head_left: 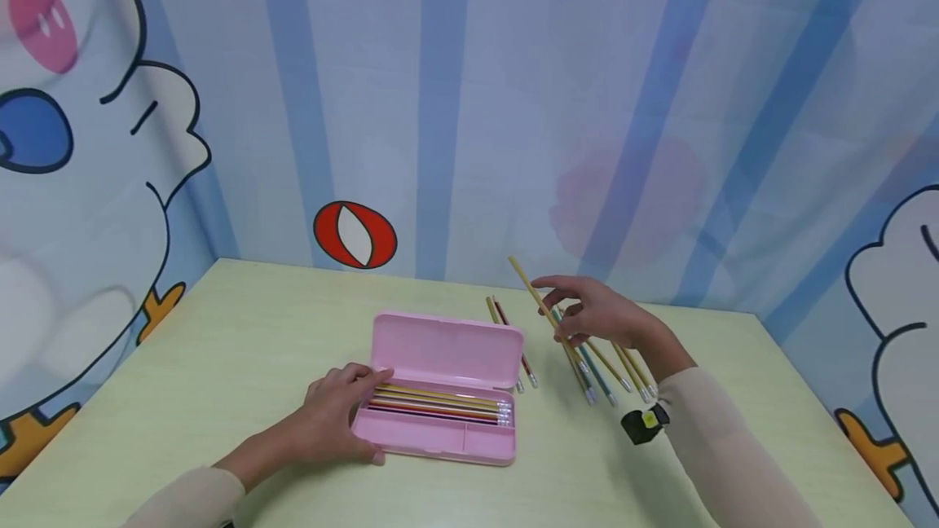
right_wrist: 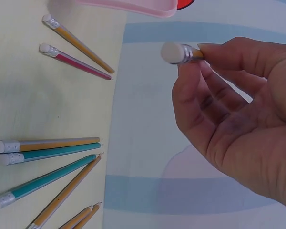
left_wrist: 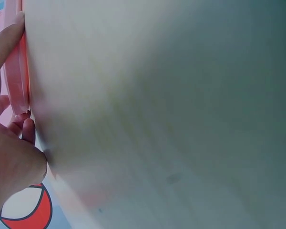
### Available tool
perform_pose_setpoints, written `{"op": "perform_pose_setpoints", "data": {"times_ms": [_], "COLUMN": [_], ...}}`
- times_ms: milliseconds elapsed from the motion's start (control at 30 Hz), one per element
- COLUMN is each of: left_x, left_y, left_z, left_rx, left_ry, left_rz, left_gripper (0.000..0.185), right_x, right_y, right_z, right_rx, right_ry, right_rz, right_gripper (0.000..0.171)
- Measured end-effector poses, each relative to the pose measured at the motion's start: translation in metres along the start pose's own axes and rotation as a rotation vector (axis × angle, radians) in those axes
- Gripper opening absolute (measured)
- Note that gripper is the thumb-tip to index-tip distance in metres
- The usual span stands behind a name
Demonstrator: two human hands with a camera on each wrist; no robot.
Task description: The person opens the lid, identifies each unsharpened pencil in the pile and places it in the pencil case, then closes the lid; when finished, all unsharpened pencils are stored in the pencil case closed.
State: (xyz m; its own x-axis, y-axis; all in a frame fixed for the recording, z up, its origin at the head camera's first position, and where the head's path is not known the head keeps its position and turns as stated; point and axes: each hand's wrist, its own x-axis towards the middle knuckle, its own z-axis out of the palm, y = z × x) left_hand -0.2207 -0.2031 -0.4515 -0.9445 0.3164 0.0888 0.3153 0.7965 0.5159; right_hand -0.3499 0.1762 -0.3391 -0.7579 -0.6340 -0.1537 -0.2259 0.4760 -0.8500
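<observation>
A pink pencil case (head_left: pixel 447 353) lies with its lid raised, and several pencils (head_left: pixel 440 404) rest side by side in its rear compartment. My left hand (head_left: pixel 330 418) grips the case's left end, thumb at the front edge and fingers near the hinge side; the left wrist view catches only part of this grip. Above the table, my right hand (head_left: pixel 603 312) pinches a yellow pencil (head_left: pixel 522 274) between thumb and fingertips. Its white eraser (right_wrist: pixel 173 53) faces the right wrist camera. The front compartments of the case hold nothing visible.
Two loose pencils, one yellow and one red (right_wrist: pixel 76 62), lie just right of the case. Teal pencils (right_wrist: pixel 50 176) and more yellow pencils (right_wrist: pixel 66 191) are spread under and beside the right hand. A printed curtain (head_left: pixel 499 104) hangs behind the table (head_left: pixel 279 308).
</observation>
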Motion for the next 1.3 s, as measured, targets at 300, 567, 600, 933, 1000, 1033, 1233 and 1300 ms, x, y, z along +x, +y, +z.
{"op": "perform_pose_setpoints", "data": {"times_ms": [300,567,600,933,1000,1033,1233,1300], "left_x": [0.000,0.000,0.000,0.000,0.000,0.000,0.001,0.001], "left_y": [-0.001,0.000,0.000,-0.002,-0.002,-0.002,-0.003,-0.003], "left_z": [0.001,0.002,0.002,0.001,0.000,0.000,0.000,0.000], "left_rx": [0.006,0.000,0.002,0.018,0.011,0.011,0.022,0.024], "left_ry": [0.010,0.005,0.006,0.024,0.024,0.024,0.003,-0.004], "left_rz": [0.012,-0.004,-0.002,0.025,0.028,0.031,0.022,0.015], "left_gripper": [0.104,0.105,0.105,0.104,0.103,0.103,0.104,0.104], "right_x": [-0.002,0.002,0.002,0.021,0.026,0.028,0.038,0.040], "right_y": [-0.020,-0.039,-0.041,-0.044,-0.043,-0.043,-0.040,-0.038], "right_z": [0.006,0.022,0.024,0.050,0.056,0.059,0.077,0.082], "right_rx": [-0.109,-0.210,-0.209,-0.197,-0.211,-0.221,-0.251,-0.245], "right_ry": [-0.092,-0.186,-0.202,-0.369,-0.391,-0.402,-0.480,-0.511], "right_rz": [-0.116,-0.178,-0.182,-0.184,-0.191,-0.196,-0.212,-0.204], "right_gripper": [0.072,0.068,0.068,0.073,0.073,0.074,0.074,0.074]}}
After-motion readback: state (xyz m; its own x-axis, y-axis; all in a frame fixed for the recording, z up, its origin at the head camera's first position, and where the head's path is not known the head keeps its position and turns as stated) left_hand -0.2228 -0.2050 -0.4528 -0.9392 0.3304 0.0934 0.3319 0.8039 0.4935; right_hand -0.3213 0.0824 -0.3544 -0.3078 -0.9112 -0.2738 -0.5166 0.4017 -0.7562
